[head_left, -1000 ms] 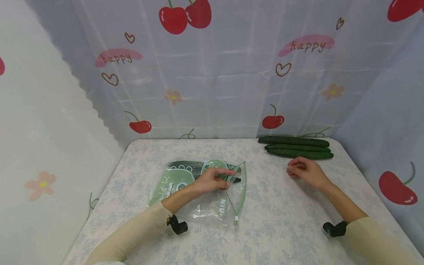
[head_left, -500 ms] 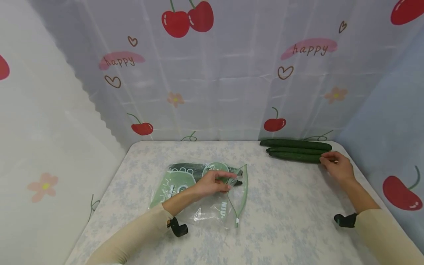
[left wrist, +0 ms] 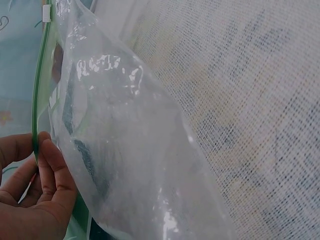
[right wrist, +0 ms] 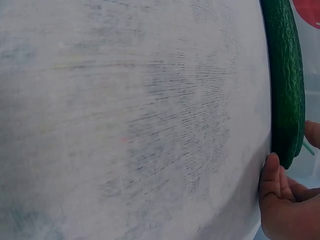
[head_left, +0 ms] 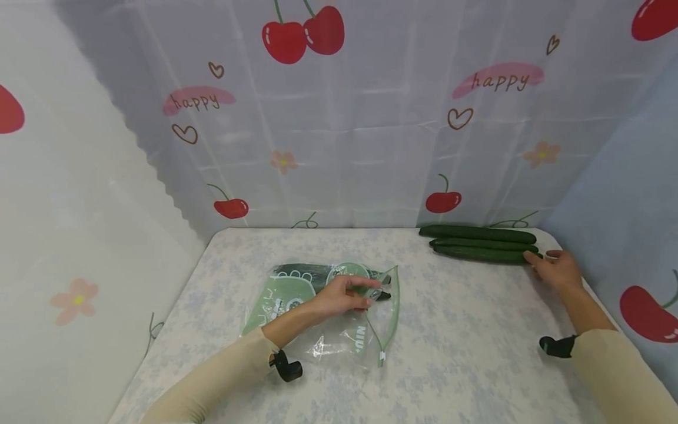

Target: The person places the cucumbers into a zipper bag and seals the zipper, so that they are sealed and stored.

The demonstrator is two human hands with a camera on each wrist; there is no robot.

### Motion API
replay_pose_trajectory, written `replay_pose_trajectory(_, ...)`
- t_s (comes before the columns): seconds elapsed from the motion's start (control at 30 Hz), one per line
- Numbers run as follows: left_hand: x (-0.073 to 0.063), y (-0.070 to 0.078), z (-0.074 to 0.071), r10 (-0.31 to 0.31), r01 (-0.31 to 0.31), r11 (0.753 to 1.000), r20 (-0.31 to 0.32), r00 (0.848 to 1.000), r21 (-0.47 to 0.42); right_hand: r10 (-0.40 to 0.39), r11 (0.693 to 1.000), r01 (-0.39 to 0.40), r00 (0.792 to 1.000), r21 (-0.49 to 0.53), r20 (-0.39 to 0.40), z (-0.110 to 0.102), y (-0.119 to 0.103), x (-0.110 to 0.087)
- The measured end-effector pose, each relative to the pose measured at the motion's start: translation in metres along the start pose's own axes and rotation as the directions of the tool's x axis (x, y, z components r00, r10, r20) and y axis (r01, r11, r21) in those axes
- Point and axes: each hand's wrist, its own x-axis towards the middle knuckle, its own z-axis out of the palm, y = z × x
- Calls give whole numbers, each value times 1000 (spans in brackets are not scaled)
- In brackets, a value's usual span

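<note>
A clear zip bag (head_left: 333, 338) printed in green lies on the table, with dark green cucumbers (head_left: 302, 271) partly visible inside. My left hand (head_left: 339, 297) pinches the edge of its mouth between thumb and fingers; the green zip strip (left wrist: 36, 95) passes by them in the left wrist view. Several loose cucumbers (head_left: 477, 233) lie side by side at the back right. At the right end of the front cucumber (head_left: 479, 254) is my right hand (head_left: 558, 272), thumb against it and index finger apart. The right wrist view shows the thumb (right wrist: 270, 172) by the cucumber tip.
A pale floral cloth covers the table (head_left: 450, 347). Behind it hangs a curtain (head_left: 365, 147) with cherry prints, and more of the same sheeting stands at both sides. A white slider (head_left: 382, 355) sits at the near end of the zip strip.
My right hand has moved right and slightly back, from bare cloth in front of the cucumbers to the front one's right end. The left hand stays on the bag's edge.
</note>
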Motion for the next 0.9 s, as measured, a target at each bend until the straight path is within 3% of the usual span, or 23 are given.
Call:
replay_pose_trajectory(0.13,-1,0,1,0,0,1000,-2,1000,-1,44,999,-44,999,-30,7,-1,-2,1)
replay_pose_trajectory(0.27,-2,0,1,2,-2,1000,2,1000,9,89,996,-89,996,21,-5,-1,-1,3)
replay_pose_trajectory(0.5,-2,-1,3,15,-15,1000,-3,1000,28,108,978,-101,994,182,-28,-3,7,3)
replay_pose_trajectory(0.67,-1,-1,3,15,-15,999,6,1000,33,90,927,-84,996,366,1,-6,6,-8)
replay_pose_trajectory(0.77,0,0,3,12,-12,999,11,1000,38,25,824,-48,999,565,48,-8,5,-18)
replay_pose_trajectory(0.9,2,0,4,17,-17,998,5,1000,56,-70,637,-56,989,769,130,-11,3,-31)
